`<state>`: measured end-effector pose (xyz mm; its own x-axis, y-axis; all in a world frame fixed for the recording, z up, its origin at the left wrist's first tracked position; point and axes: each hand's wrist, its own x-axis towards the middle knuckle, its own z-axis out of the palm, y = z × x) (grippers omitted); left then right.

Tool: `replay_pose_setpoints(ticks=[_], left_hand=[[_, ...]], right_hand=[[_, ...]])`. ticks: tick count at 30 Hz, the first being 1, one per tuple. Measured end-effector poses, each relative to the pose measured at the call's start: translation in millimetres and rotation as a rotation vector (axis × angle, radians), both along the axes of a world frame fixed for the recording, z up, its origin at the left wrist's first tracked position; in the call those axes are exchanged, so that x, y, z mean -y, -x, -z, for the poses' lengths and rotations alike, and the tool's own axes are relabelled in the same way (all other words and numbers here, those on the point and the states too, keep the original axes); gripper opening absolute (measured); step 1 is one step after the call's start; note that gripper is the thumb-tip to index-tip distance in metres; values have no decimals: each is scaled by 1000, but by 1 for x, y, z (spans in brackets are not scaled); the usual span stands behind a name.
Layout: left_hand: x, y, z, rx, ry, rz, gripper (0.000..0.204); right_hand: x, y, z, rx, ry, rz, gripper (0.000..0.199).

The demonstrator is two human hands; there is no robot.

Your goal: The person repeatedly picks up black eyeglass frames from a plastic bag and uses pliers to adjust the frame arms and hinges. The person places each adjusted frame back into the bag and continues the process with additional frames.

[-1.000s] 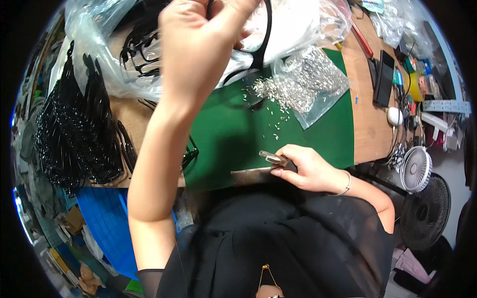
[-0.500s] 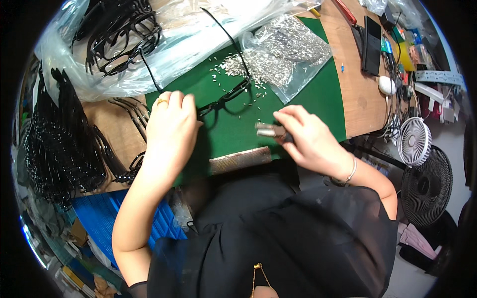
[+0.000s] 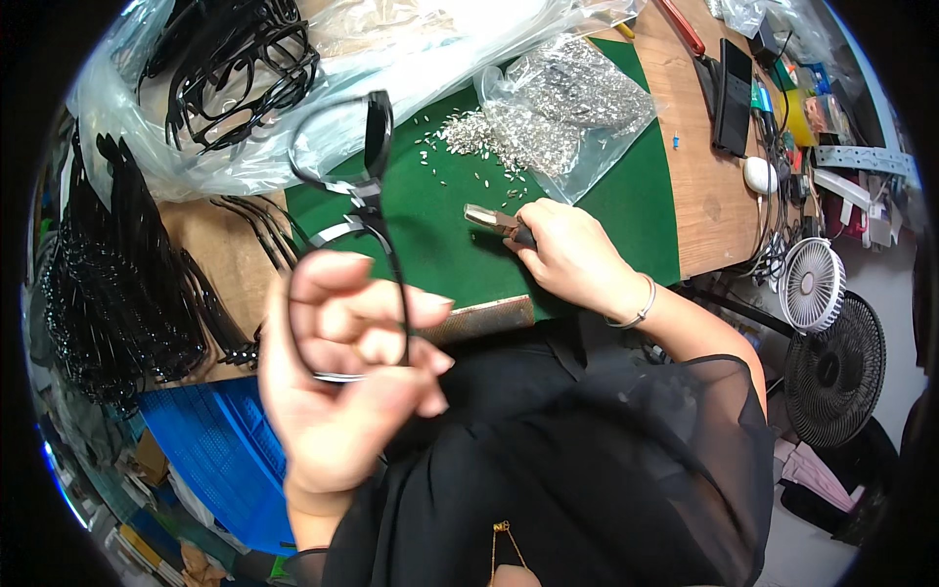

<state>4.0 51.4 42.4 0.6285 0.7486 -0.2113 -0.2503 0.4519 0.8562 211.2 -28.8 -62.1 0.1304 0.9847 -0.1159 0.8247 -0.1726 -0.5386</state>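
I see the wooden surface (image 3: 719, 220) and, on it, a green mat (image 3: 626, 225) with a clear bag (image 3: 592, 103) at its far side. The left hand (image 3: 328, 416) has its fingers gripping a blurred black glasses frame (image 3: 368, 196), which overlaps the mat's left edge from my view. The right hand's (image 3: 572, 256) fingers wrap around pliers (image 3: 492, 218) pointing left. Small silvery pieces (image 3: 469, 132) lie loose beside the bag.

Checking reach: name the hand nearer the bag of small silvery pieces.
The right hand, just below the bag in view; the left hand is farther off, lower left.
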Motion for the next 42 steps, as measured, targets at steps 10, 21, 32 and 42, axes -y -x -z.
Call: replay_pose_setpoints(ticks=[10,21,32,42], left_hand=[[34,-9,53,0,-281,65,101],[49,-30,54,-343,-707,-8,91],[41,-24,53,-185,-533,50,87],[30,6,30,-107,-273,207,92]], right_hand=[[6,6,-15,-207,-103,76,15],[31,35,-60,-898,-139,194,14],[12,29,-78,-1460,296,233,19],[20,16,-91,-771,530,-339,30]])
